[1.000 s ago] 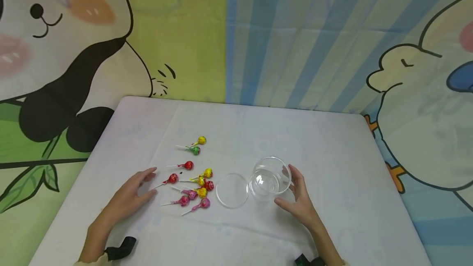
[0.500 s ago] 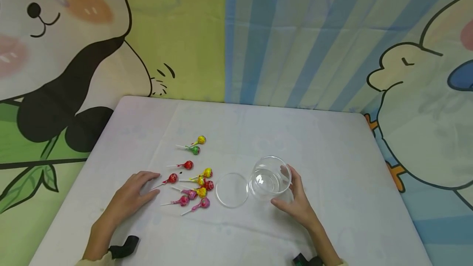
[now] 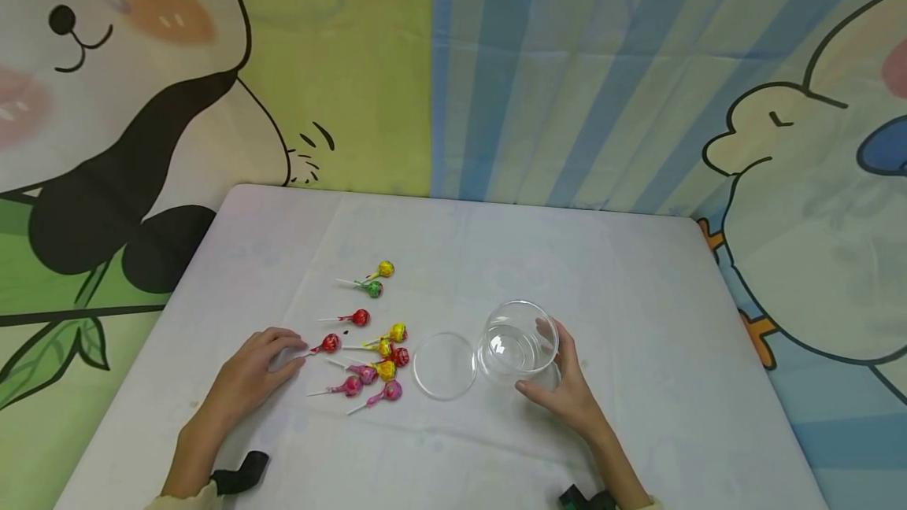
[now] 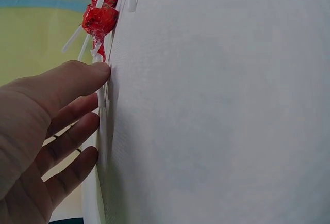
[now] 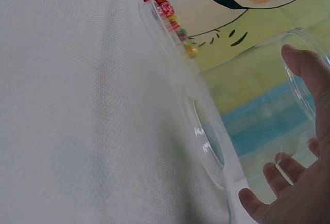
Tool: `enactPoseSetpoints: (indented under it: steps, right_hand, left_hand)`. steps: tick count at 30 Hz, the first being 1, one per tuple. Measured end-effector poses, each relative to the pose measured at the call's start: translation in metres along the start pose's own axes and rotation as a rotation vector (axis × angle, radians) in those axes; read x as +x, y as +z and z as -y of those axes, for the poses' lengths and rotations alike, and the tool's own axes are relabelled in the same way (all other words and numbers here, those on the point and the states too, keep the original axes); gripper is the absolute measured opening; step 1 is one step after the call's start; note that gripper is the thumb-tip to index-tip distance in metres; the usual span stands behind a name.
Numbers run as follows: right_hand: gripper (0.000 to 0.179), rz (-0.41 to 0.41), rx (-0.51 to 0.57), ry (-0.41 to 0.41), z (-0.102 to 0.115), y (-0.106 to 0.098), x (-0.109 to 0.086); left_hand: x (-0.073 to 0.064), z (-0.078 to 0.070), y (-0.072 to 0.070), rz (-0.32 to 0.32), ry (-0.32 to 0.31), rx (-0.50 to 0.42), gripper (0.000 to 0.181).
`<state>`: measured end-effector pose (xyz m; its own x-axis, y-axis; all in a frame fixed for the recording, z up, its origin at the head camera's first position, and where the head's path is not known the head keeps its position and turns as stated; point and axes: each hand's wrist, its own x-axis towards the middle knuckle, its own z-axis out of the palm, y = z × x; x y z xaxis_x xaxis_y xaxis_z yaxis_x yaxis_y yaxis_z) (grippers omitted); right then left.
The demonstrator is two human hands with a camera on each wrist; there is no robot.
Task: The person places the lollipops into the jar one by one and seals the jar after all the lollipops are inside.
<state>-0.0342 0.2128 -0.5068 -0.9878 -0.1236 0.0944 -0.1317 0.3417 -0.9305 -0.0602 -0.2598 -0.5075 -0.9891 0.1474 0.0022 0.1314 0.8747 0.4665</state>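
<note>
In the head view, my left hand [image 3: 248, 372] rests on the table at the left, thumb and index finger apart on either side of a red lollipop's [image 3: 329, 343] stick. The left wrist view shows the thumb [image 4: 77, 79] beside the stick, below the red wrapper [image 4: 100, 20]. My right hand [image 3: 570, 392] curves around the side of a clear round jar [image 3: 506, 368], thumb at the front and fingers at the far right side. In the right wrist view, the thumb [image 5: 304, 64] lies over the jar's rim. Nothing is visible inside the jar, which stands upright.
A clear round lid [image 3: 416, 376] lies just left of the jar. Several more lollipops in pink [image 3: 390, 391], yellow [image 3: 399, 332], red and green [image 3: 374, 288] wrappers lie between my left hand and the lid. A white cloth [image 3: 638, 297] covers the table.
My left hand has shifted slightly right, its fingertips now around the red lollipop's stick. My right thumb has moved left along the front of the jar. The jar and lid stay in place.
</note>
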Motion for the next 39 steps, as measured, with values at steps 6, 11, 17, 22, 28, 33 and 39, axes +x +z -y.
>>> enactPoseSetpoints:
  steps: [6, 11, 17, 22, 28, 33, 39]
  right_hand:
    - [0.104, -0.006, -0.013, 0.016, -0.0020, 0.0030, 0.0009]
    - [0.105, -0.016, -0.003, 0.033, -0.0028, 0.0056, 0.0021]
    - [0.105, -0.028, 0.005, 0.035, -0.0021, 0.0068, 0.0029]
    - [0.106, -0.025, 0.019, 0.014, -0.0037, 0.0069, 0.0036]
    - [0.105, -0.022, 0.029, 0.013, -0.0055, 0.0067, 0.0033]
    - [0.104, -0.024, 0.027, 0.007, -0.0057, 0.0072, 0.0036]
    - [0.104, -0.024, 0.027, 0.008, -0.0055, 0.0072, 0.0034]
  left_hand:
    - [0.0006, -0.0007, 0.0013, -0.014, 0.009, 0.015, 0.019]
    - [0.0015, -0.0017, 0.0014, -0.014, 0.005, 0.014, 0.015]
    - [0.0011, -0.0006, 0.0023, -0.076, 0.035, 0.005, 0.013]
    - [0.0006, 0.0007, 0.0034, -0.099, 0.032, -0.044, 0.016]
    - [0.0010, 0.0017, 0.0074, -0.177, 0.047, -0.117, 0.019]
    - [0.0009, 0.0040, 0.0067, -0.204, 0.028, -0.197, 0.016]
    - [-0.0005, 0.0036, 0.0014, -0.195, -0.057, -0.278, 0.016]
